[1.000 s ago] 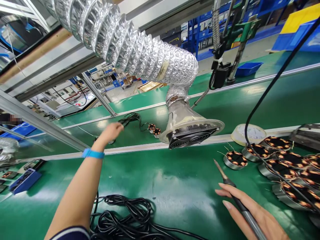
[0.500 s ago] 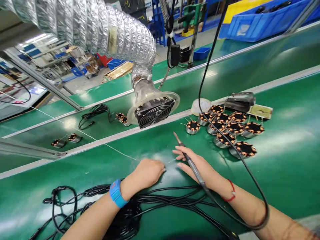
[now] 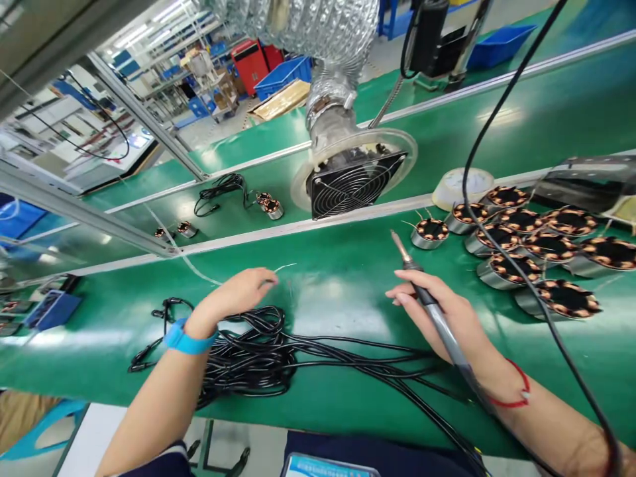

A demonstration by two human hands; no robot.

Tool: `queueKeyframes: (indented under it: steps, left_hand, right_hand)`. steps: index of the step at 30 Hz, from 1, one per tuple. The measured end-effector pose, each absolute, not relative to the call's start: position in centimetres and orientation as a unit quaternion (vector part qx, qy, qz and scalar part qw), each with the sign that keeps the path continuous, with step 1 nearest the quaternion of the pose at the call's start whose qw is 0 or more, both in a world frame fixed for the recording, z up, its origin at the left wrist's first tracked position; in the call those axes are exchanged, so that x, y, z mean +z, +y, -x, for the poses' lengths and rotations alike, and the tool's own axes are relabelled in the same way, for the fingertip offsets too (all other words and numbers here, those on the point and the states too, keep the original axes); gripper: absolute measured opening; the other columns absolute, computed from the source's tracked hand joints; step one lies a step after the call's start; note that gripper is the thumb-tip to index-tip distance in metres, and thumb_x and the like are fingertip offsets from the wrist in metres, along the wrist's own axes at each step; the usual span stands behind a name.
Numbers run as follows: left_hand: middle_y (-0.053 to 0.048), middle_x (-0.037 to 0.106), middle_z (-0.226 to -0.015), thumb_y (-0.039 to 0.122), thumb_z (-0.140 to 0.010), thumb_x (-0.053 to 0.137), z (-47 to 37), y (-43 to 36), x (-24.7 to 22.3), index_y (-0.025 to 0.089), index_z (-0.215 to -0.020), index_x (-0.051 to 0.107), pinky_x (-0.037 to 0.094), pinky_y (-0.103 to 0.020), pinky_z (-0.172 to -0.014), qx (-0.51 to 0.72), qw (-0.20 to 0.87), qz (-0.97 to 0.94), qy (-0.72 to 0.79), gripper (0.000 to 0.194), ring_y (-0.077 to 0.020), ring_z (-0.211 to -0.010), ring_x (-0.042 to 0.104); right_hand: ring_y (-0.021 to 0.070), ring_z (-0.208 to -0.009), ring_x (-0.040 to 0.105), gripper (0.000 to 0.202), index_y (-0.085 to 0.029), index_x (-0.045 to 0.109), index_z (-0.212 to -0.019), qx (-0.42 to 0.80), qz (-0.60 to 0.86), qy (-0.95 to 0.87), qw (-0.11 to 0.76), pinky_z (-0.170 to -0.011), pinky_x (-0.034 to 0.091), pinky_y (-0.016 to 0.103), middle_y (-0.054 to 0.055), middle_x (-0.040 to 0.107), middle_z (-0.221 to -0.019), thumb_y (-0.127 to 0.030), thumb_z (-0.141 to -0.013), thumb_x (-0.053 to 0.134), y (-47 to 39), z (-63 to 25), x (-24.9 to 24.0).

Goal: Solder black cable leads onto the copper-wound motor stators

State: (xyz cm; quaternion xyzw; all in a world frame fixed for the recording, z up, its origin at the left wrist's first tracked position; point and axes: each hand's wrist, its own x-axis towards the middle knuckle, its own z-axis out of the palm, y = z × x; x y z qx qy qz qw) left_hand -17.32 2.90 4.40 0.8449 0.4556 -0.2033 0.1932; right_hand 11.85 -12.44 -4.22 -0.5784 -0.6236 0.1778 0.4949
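Green worktop (image 3: 338, 291) spreads beneath our 2 hands. Our left hand (image 3: 243, 290), above the tabletop, has its fingertips together on a thin white wire (image 3: 191, 266); the wire's short free end pokes out past them toward the right, while the rest runs back to the upper left. Our right hand (image 3: 447, 308) is clamped around the dark handle of a soldering iron (image 3: 428, 299), whose bare tip slants up and to the left, well apart from the wire's end and near 1 wound stator (image 3: 430, 234) at the left of the others. Beyond our right hand, more copper-wound stators (image 3: 551, 246) stand bunched together, with a black cord (image 3: 550, 318) hanging across them. Loops of black cable (image 3: 253, 361) are heaped just below our left hand, their lengths trailing to the right. Between and beyond both hands hangs a fan (image 3: 355, 182) under a silvery duct (image 3: 318, 26).
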Motion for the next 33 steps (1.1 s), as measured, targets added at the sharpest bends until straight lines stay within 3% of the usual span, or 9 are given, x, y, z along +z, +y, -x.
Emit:
queueKeyframes:
  steps: [4,7,9,12,15,20,27,30,33]
  left_hand:
    - [-0.003,0.049,-0.144,0.011,-0.072,0.043,24.8,0.6,4.0,0.021,-0.138,0.045,0.039,-0.030,-0.108,-0.297,0.201,-0.776,0.519,0.067,-0.0209,-0.130,0.048]
    - [-0.006,0.038,-0.151,0.009,-0.071,0.045,26.7,-2.4,2.8,0.022,-0.147,0.030,0.045,-0.032,-0.102,-0.319,0.176,-0.767,0.528,0.079,-0.0235,-0.125,0.054]
    - [-0.012,0.037,-0.151,0.011,-0.074,0.046,26.7,-3.9,2.1,0.020,-0.147,0.029,0.049,-0.038,-0.094,-0.330,0.117,-0.771,0.533,0.076,-0.0274,-0.113,0.062]
    - [-0.016,0.051,-0.139,0.016,-0.079,0.046,26.2,-4.6,1.7,0.018,-0.137,0.041,0.050,-0.041,-0.086,-0.366,0.053,-0.774,0.514,0.059,-0.0305,-0.103,0.065]
    - [-0.014,0.064,-0.119,0.020,-0.080,0.045,26.3,-4.5,2.4,0.017,-0.121,0.054,0.050,-0.040,-0.081,-0.376,0.040,-0.793,0.478,0.042,-0.0317,-0.100,0.065]
    - [-0.006,0.066,-0.112,0.030,-0.083,0.045,27.5,-5.2,6.5,0.024,-0.113,0.057,0.048,-0.036,-0.076,-0.302,-0.010,-0.799,0.520,0.033,-0.0284,-0.094,0.066]
    - [-0.005,0.056,-0.129,0.033,-0.085,0.036,27.5,-1.9,9.9,0.027,-0.130,0.045,0.048,-0.039,-0.069,-0.223,-0.158,-0.752,0.600,0.046,-0.0317,-0.094,0.063]
    - [-0.014,0.038,-0.147,0.027,-0.088,0.034,25.4,-0.1,7.3,0.019,-0.144,0.029,0.051,-0.042,-0.069,-0.211,-0.153,-0.774,0.577,0.057,-0.0328,-0.097,0.062]
    - [-0.013,0.035,-0.149,0.026,-0.090,0.038,21.6,-0.2,4.1,0.019,-0.143,0.033,0.054,-0.038,-0.073,-0.215,-0.080,-0.844,0.485,0.054,-0.0294,-0.106,0.061]
  right_hand:
    - [0.0149,-0.075,0.070,0.027,-0.024,0.053,-0.119,0.176,0.585,-0.625,0.486,-0.073,0.056,0.026,0.002,0.071,-0.088,-0.025,-0.092,0.051,-12.7,-11.8,-4.1]
    - [0.0159,-0.075,0.070,0.027,-0.025,0.054,-0.119,0.175,0.590,-0.624,0.481,-0.073,0.056,0.027,0.002,0.072,-0.088,-0.029,-0.092,0.052,-12.9,-11.7,-4.2]
    - [0.0169,-0.076,0.070,0.028,-0.025,0.055,-0.118,0.178,0.594,-0.620,0.480,-0.076,0.057,0.029,0.002,0.072,-0.089,-0.031,-0.091,0.052,-12.9,-11.5,-4.3]
    - [0.0177,-0.078,0.070,0.028,-0.025,0.055,-0.118,0.188,0.601,-0.609,0.482,-0.078,0.057,0.032,0.003,0.071,-0.090,-0.033,-0.092,0.053,-12.9,-11.4,-4.2]
    - [0.0180,-0.078,0.069,0.029,-0.025,0.056,-0.118,0.186,0.601,-0.588,0.508,-0.079,0.057,0.033,0.003,0.071,-0.091,-0.034,-0.091,0.055,-12.8,-11.6,-4.0]
    - [0.0183,-0.076,0.068,0.029,-0.028,0.056,-0.119,0.157,0.607,-0.546,0.556,-0.079,0.056,0.037,0.002,0.070,-0.088,-0.034,-0.091,0.056,-12.4,-12.4,-3.8]
    - [0.0178,-0.076,0.068,0.029,-0.027,0.056,-0.119,0.154,0.610,-0.527,0.571,-0.078,0.056,0.036,0.001,0.069,-0.085,-0.034,-0.091,0.057,-12.2,-12.7,-4.0]
    - [0.0165,-0.076,0.068,0.029,-0.024,0.055,-0.119,0.151,0.609,-0.535,0.565,-0.077,0.056,0.033,0.001,0.069,-0.086,-0.032,-0.091,0.056,-12.2,-12.8,-4.1]
    - [0.0153,-0.075,0.068,0.027,-0.023,0.055,-0.118,0.147,0.605,-0.538,0.568,-0.077,0.056,0.031,0.001,0.069,-0.085,-0.030,-0.092,0.055,-12.0,-12.9,-4.2]
